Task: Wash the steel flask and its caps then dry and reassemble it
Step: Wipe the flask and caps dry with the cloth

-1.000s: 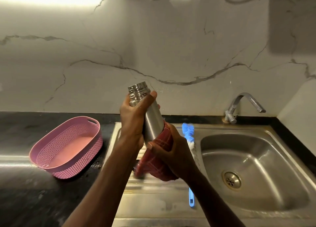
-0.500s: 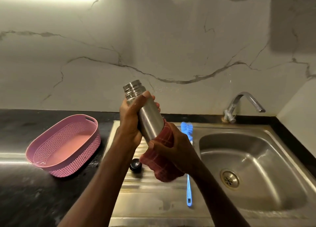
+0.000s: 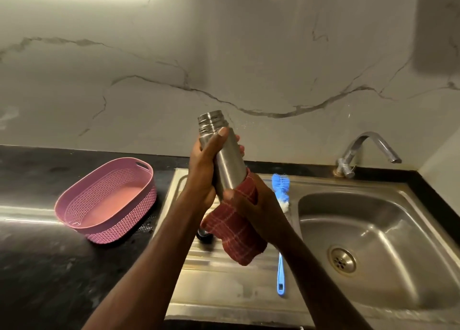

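Here, flask [image 3: 227, 160] held tilted above the drainboard [image 3: 224, 275], uncapped, left hand [image 3: 202, 173] with fingers curled round its upper body. Right hand [image 3: 251, 205] grips red cloth [image 3: 234, 235] wrapped round the flask's base. 1 dark cap [image 3: 202, 234] partly hidden under the cloth; blue brush [image 3: 281, 188] beside the sink [image 3: 373, 230], pink basket [image 3: 109, 200] on the bench [image 3: 37, 267].

Both forearms are bare to the frame's edge, and the hands [image 3: 224, 180] wear no rings.

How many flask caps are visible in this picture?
1. A dark cap lies on the sink's ribbed drainboard, partly hidden behind the left forearm and the red cloth. Others may be hidden.
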